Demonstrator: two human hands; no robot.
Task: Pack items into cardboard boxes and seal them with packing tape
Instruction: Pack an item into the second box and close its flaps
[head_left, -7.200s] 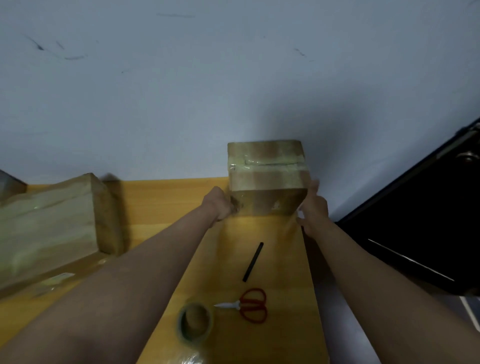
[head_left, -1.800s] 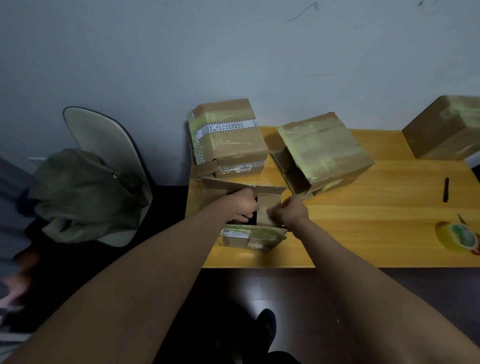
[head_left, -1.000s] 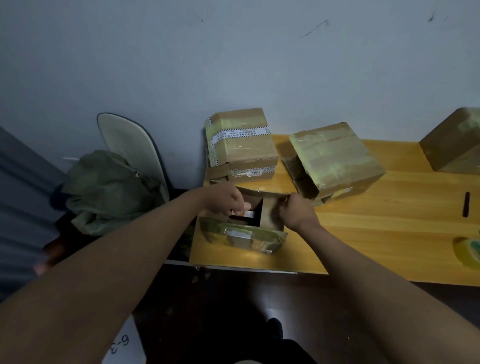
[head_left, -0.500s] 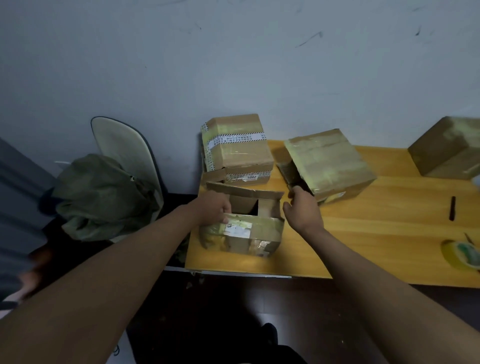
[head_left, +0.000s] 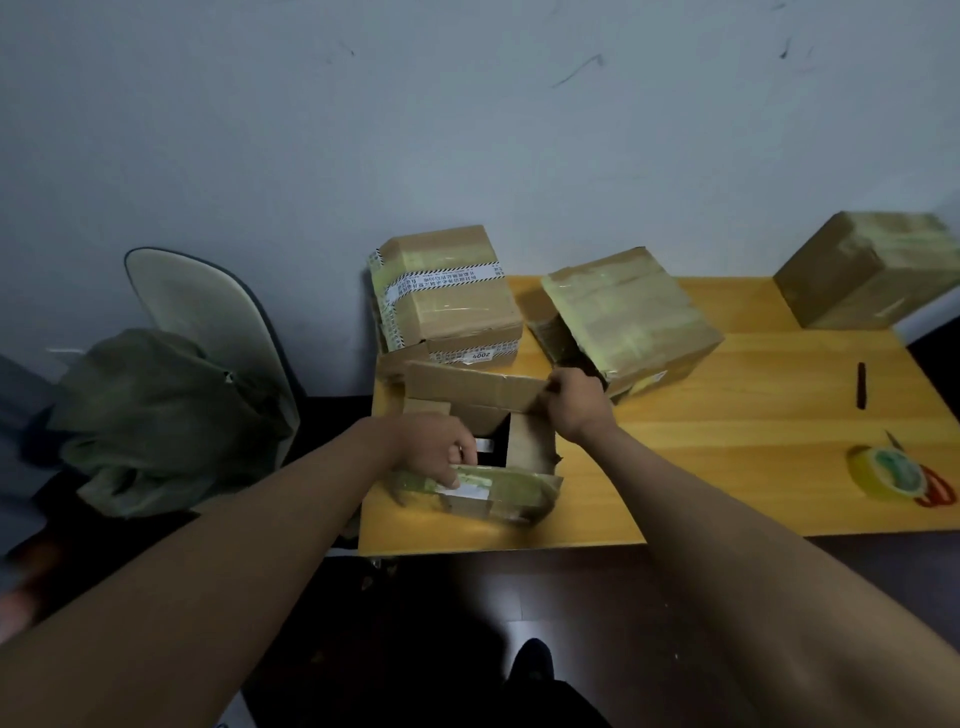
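Flaps, open cardboard box, near-left corner of wooden table: fold short flaps in first, long flaps over them, edges meeting flush before any tape goes on; steady the body so it stays clear of the table edge.

Left hand, at 9 o'clock of the opening: grip curled over the near taped flap, fingertips dipping inside; a pale item shows just within, at 3 o'clock of this hand.

Right hand, at 1 o'clock of the opening: grip pinching the corner of the far long flap, which stands raised.

Sealed boxes: behind, 12 to 2 o'clock.

Packing tape roll: far right, well apart, lying on red-handled scissors; to be fetched for sealing.
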